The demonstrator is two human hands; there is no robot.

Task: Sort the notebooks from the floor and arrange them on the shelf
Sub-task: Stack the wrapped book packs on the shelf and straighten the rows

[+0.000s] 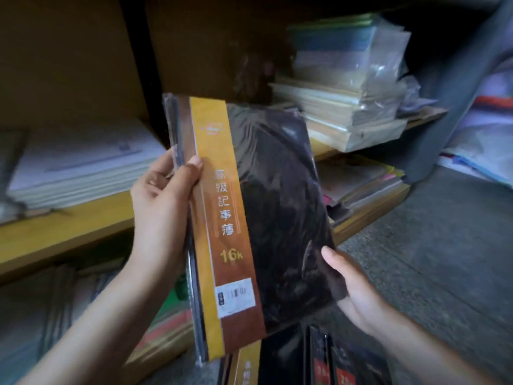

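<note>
A person is holding a plastic-wrapped notebook (277, 204) upright in mid-air in front of a wooden shelf (63, 232), clear of both the boards and the floor (444, 259). The cover is dark brown, with a yellow and orange band bearing printed characters and "16k" running down its left side. The left hand (158, 207) is gripping the notebook's left edge: the thumb is pressing on the front of the band, and the fingers are curling round behind, where they are hidden. The right hand (358, 295) is pinching the lower right corner, with the thumb lying on the cover and the other fingers tucked underneath, out of sight. Below the held notebook, more dark notebooks (322, 362) are lying on the floor at the bottom edge of the view. On the shelf to the left, a stack of white pads (83, 165) is lying flat. To the right, a plastic-wrapped pile (349, 65) is sitting on an upper board, and a colourful stack (361, 179) is lying on the board beneath it. The whole view is blurred.
</note>
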